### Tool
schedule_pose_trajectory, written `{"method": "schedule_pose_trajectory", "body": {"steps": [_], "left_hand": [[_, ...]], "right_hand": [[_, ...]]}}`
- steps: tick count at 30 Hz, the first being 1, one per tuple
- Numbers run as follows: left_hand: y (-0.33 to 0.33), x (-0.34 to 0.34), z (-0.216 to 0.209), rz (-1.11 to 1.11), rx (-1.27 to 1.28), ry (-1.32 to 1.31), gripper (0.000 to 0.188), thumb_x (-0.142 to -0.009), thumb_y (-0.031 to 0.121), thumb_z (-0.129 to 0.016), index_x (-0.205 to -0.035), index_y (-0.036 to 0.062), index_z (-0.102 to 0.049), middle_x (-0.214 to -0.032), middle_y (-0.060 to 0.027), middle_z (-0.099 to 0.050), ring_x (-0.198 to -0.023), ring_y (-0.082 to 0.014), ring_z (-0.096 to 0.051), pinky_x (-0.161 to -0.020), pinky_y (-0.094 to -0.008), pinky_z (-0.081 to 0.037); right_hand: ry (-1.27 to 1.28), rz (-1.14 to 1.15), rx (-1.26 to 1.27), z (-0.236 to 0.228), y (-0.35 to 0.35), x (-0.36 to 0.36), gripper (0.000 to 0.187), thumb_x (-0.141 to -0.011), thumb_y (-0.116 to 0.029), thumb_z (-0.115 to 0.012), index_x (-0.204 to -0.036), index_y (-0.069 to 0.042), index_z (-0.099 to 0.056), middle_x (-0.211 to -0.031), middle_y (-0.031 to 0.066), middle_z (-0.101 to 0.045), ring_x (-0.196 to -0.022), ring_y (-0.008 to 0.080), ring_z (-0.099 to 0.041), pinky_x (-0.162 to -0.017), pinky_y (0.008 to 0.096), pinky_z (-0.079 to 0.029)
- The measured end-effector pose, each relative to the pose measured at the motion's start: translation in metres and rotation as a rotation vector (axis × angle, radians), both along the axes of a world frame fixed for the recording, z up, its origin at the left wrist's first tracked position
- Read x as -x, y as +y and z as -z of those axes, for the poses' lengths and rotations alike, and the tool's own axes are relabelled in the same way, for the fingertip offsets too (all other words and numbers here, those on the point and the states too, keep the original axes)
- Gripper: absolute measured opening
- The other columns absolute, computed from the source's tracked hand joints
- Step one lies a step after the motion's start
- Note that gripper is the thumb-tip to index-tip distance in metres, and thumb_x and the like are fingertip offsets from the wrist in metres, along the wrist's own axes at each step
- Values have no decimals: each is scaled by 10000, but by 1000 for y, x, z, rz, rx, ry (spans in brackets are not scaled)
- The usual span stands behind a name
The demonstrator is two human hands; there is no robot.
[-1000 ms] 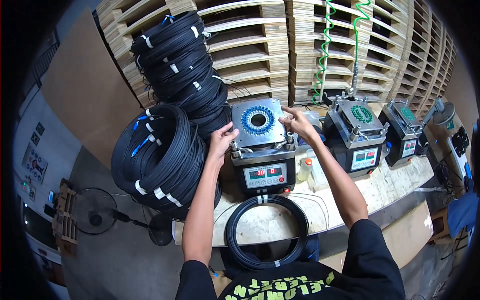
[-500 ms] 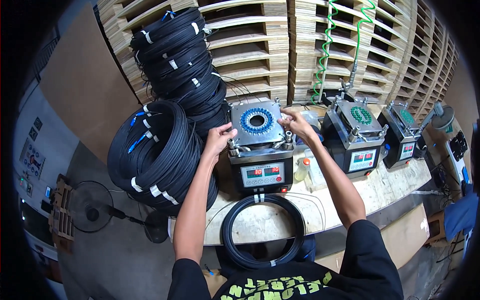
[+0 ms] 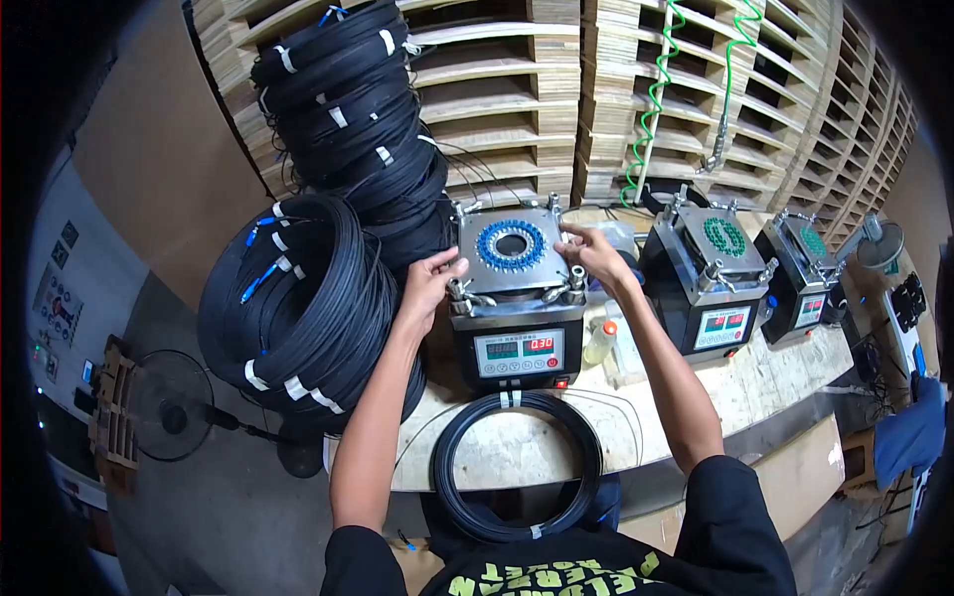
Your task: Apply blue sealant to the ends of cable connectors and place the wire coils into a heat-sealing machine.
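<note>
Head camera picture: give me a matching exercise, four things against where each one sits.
Things:
1. left hand
2. right hand
3. single cable coil
4. clear bottle with orange cap

Places:
A. bench front edge, below the display
B. machine plate's right edge
C. bench, just right of the machine
D. machine plate's left edge

Pairs: 1-D, 2-B, 3-A, 4-C

Brushed, matt grey metal forms the top plate (image 3: 513, 260) of the black-cased machine (image 3: 517, 343), ringed by blue plastic ferrule holders (image 3: 511, 244); bright polished metal clamps (image 3: 574, 285) sit at its corners. Bare left hand (image 3: 429, 285) and right hand (image 3: 592, 253) rest on the plate's edges. Black cable coils (image 3: 308, 303) appear smooth, slightly glossy plastic, bound with white tape. The worktop (image 3: 517, 452) is rough, scuffed pale wood; stacked pallets (image 3: 517, 109) are unfinished timber. Green coiled hoses (image 3: 651, 99) look glossy plastic.
</note>
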State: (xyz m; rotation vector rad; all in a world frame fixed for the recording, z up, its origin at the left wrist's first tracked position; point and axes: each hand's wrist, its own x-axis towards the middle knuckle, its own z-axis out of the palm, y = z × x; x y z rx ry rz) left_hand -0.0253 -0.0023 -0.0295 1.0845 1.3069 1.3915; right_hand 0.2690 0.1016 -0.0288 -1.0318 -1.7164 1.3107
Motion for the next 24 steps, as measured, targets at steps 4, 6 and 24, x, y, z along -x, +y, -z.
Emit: {"method": "schedule_pose_trajectory", "body": {"steps": [4, 6, 24], "left_hand": [[2, 5, 1, 26, 24, -18, 526, -872, 126, -776, -1326, -68, -595, -911, 6, -649, -741, -38, -519, -683, -198, -423], [0, 9, 7, 32, 45, -22, 521, -867, 134, -783, -1316, -64, -605, -967, -20, -685, -799, -55, -566, -745, -210, -455], [-234, 6, 100, 112, -69, 1268, 219, -940, 12, -561, -1155, 21, -601, -1116, -192, -532, -1040, -367, -576, -860, -452, -495]], "right_hand": [[-2, 6, -3, -4, 0, 2, 586, -937, -183, -692, -1425, 64, -483, -712, -19, -568, -620, 72, -516, -510, 250, -387], [-15, -4, 22, -4, -4, 2, 587, -938, -186, -692, -1426, 64, -482, -719, -20, -571, -630, 70, -515, -519, 249, -389], [-632, -42, -360, 129, -216, -134, 377, -787, 17, -686, -1141, -102, -642, -1097, 220, -564, -1058, 415, -535, -902, 460, -444]]}}
